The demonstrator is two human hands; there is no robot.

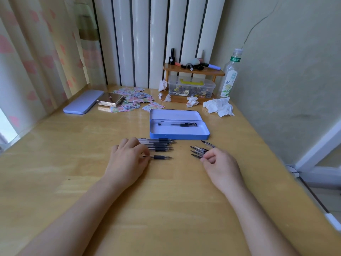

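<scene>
Several uncapped pens (159, 145) lie side by side on the wooden table (166, 209), tips pointing right. My left hand (129, 157) covers their back ends and pinches the nearest pen (160, 157), which lies apart from the row. To the right, several pen caps (198, 150) lie in a loose cluster. My right hand (219, 163) pinches one cap at the near edge of that cluster. Behind the pens stands an open blue tin pencil case (180, 135) holding one capped pen (184, 124).
The tin's lavender lid (83, 104) lies at the far left beside a gold box (110, 101) and scattered stickers (136, 97). Crumpled tissues (218, 107), a clear box (191, 87) under a small wooden shelf (193, 71) and a bottle (230, 74) stand at the back right.
</scene>
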